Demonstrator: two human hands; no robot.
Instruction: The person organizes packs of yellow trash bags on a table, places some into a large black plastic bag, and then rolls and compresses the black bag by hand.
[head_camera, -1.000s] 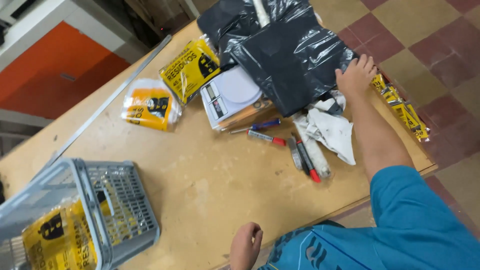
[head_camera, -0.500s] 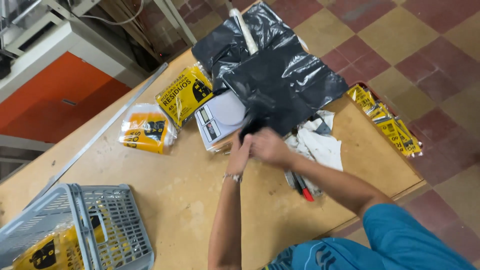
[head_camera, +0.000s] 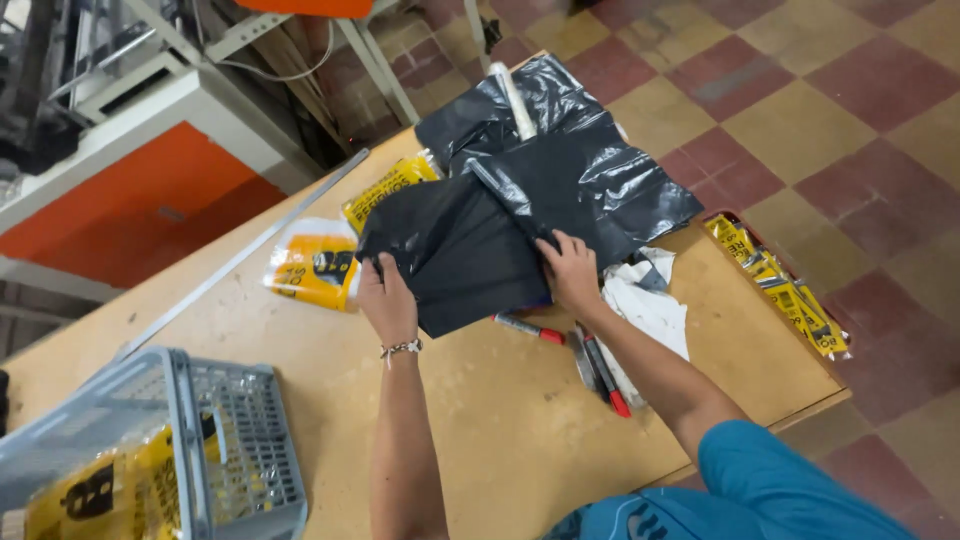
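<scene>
Near the far edge of the wooden tabletop (head_camera: 500, 420), a black plastic bag (head_camera: 455, 250) lies stretched between both hands, its long axis running left to right. Left hand (head_camera: 388, 300) grips the bag's left edge, fingers curled onto the film. Right hand (head_camera: 570, 272) presses on the right edge, fingers bent and pinching the plastic; both are equally close. More black sheeting on a roll (head_camera: 580, 170) lies just beyond. Red-capped markers (head_camera: 600, 370) and a white rag (head_camera: 650, 305) sit beside the right forearm. Yellow packets (head_camera: 315, 265) lie left; grey basket (head_camera: 230, 440) at the near-left corner.
</scene>
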